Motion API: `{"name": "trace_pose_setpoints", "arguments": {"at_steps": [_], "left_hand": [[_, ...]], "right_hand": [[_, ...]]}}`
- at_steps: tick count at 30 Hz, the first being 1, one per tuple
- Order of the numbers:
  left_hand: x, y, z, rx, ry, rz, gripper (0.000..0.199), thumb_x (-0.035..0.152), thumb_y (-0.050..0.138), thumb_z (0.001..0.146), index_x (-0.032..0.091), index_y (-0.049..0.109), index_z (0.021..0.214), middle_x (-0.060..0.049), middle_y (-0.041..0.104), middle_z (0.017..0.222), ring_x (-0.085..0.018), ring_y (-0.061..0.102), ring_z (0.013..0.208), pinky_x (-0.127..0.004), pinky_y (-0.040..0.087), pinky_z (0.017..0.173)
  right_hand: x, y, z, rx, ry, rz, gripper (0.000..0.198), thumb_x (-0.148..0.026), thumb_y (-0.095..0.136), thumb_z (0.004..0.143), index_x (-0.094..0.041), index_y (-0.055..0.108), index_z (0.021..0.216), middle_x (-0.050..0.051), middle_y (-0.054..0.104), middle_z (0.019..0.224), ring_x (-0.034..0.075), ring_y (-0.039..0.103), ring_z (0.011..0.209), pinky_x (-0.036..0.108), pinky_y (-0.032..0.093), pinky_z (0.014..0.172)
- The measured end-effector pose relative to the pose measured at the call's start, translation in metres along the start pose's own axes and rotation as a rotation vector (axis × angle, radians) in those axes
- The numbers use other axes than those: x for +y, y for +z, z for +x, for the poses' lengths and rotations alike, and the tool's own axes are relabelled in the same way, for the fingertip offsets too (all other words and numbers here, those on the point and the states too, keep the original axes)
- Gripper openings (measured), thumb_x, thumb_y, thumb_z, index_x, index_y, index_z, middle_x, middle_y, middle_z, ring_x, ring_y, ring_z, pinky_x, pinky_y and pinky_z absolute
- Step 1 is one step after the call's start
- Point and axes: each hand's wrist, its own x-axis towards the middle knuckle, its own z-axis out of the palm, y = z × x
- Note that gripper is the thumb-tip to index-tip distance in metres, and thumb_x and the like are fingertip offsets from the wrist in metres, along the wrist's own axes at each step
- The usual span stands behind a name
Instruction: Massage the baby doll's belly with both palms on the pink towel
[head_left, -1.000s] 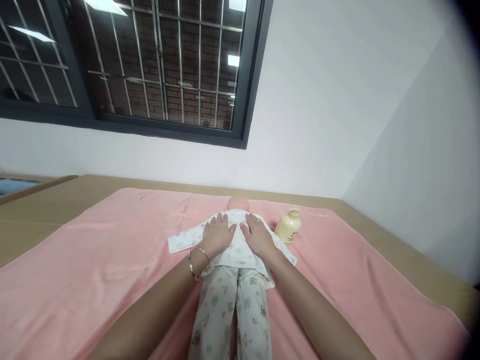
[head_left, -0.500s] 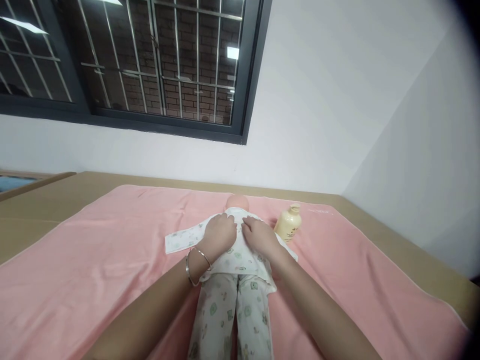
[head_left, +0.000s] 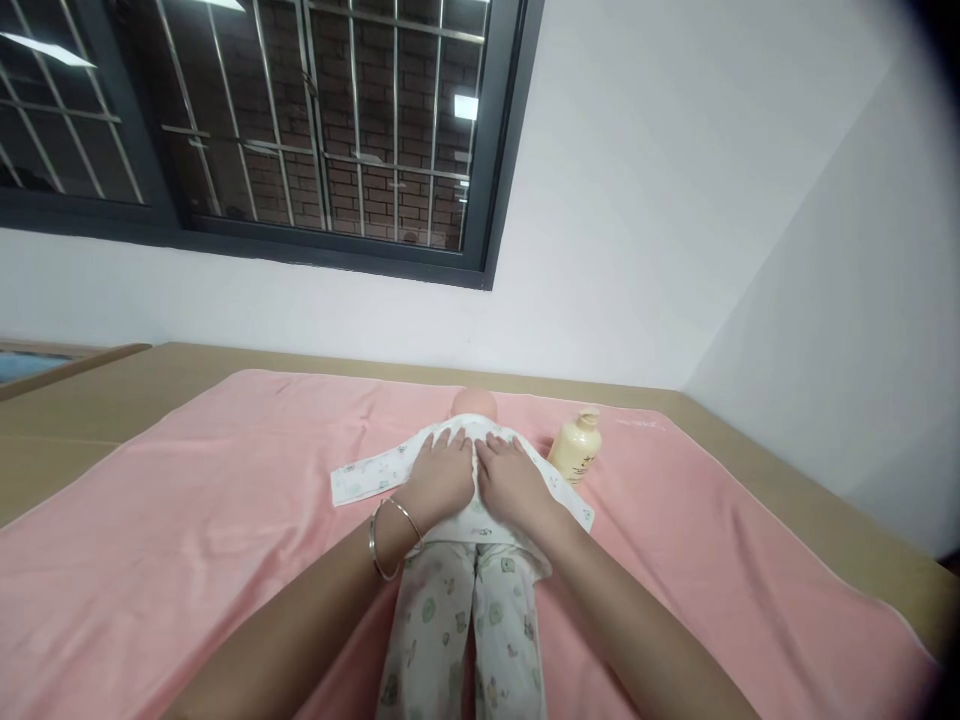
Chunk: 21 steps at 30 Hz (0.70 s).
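A baby doll (head_left: pixel 474 403) lies on the pink sheet with its head at the far end, dressed in a white patterned top (head_left: pixel 480 525) and matching trousers (head_left: pixel 435 620). My left hand (head_left: pixel 441 475) rests on the left of the doll's chest, fingers stretched out flat on the cloth. Beside it, my right hand (head_left: pixel 511 480) lies on the right of the chest, fingers also extended. A silver bangle (head_left: pixel 375 540) circles my left wrist. The top's left-side sleeve spreads out over the sheet; my right forearm partly covers the other side.
A cream pump bottle (head_left: pixel 576 445) stands on the pink sheet (head_left: pixel 225 540) just right of the doll's shoulder. Tan surface (head_left: pixel 202 375) borders the sheet, meeting a white wall (head_left: pixel 615 200) behind. Above is a dark-framed window (head_left: pixel 487 180) with metal bars.
The fingers of both hands have straightened out from a more curled pose and now lie flatter on the top. The bottle and doll stay in place.
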Motion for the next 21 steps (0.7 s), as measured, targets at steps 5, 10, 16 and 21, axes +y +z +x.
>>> {"name": "trace_pose_setpoints", "arguments": {"at_steps": [5, 10, 16, 21], "left_hand": [[0.003, -0.009, 0.001, 0.092, 0.081, -0.055, 0.032, 0.017, 0.038, 0.092, 0.012, 0.067, 0.104, -0.014, 0.070, 0.110, -0.026, 0.062, 0.108, -0.037, 0.041, 0.102], [-0.026, 0.019, 0.026, 0.214, -0.076, -0.197, 0.050, 0.040, 0.034, 0.098, 0.008, 0.055, 0.130, -0.017, 0.057, 0.136, -0.027, 0.052, 0.128, -0.037, 0.037, 0.108], [-0.017, 0.022, 0.022, 0.183, -0.125, -0.089, 0.049, 0.032, 0.031, 0.099, 0.006, 0.049, 0.136, -0.020, 0.049, 0.144, -0.029, 0.043, 0.136, -0.042, 0.030, 0.112], [0.013, 0.005, -0.001, 0.104, 0.052, 0.014, 0.045, 0.015, 0.046, 0.086, 0.007, 0.056, 0.130, -0.021, 0.056, 0.134, -0.031, 0.051, 0.127, -0.046, 0.032, 0.110]], "right_hand": [[-0.001, -0.005, -0.001, 0.029, -0.044, 0.108, 0.045, -0.020, 0.034, 0.095, -0.014, 0.054, 0.135, 0.012, 0.050, 0.143, 0.023, 0.042, 0.136, 0.038, 0.021, 0.115], [0.038, 0.017, 0.024, 0.065, 0.124, 0.225, 0.051, -0.042, 0.026, 0.102, -0.015, 0.048, 0.139, 0.012, 0.045, 0.148, 0.022, 0.033, 0.141, 0.042, 0.021, 0.116], [0.041, 0.024, 0.028, 0.036, 0.163, 0.155, 0.057, -0.043, 0.022, 0.102, -0.008, 0.043, 0.143, 0.019, 0.038, 0.151, 0.029, 0.029, 0.143, 0.048, 0.018, 0.116], [0.010, 0.004, 0.005, 0.019, 0.011, 0.056, 0.052, -0.026, 0.035, 0.096, -0.003, 0.043, 0.142, 0.021, 0.042, 0.148, 0.028, 0.034, 0.141, 0.044, 0.017, 0.117]]}}
